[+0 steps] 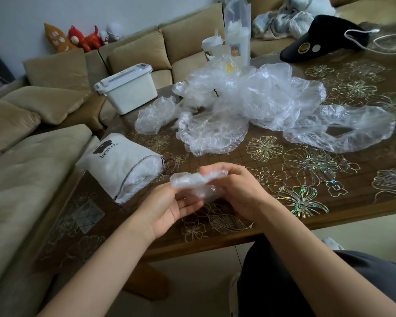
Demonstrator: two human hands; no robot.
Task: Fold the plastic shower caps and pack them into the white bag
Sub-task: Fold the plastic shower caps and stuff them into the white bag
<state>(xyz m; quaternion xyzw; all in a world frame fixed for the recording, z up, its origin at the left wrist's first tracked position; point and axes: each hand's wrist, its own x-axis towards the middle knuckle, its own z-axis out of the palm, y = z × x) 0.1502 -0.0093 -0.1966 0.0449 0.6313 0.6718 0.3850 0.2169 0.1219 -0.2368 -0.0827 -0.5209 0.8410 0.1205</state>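
A small folded clear shower cap is held between both hands above the table's near edge. My right hand curls its fingers over the cap's right end. My left hand lies palm up under the cap's left end, fingertips pinching it. The white drawstring bag, printed POPULAR, lies on its side to the left with its mouth facing the hands and clear plastic showing inside. A loose heap of unfolded caps covers the table's middle, with one crumpled cap at its left and one spread cap at its right.
The brown table has a flower-patterned cover. A white lidded box sits at its far left corner, white cups behind the heap, a black cap at back right. A beige sofa runs along the left and back.
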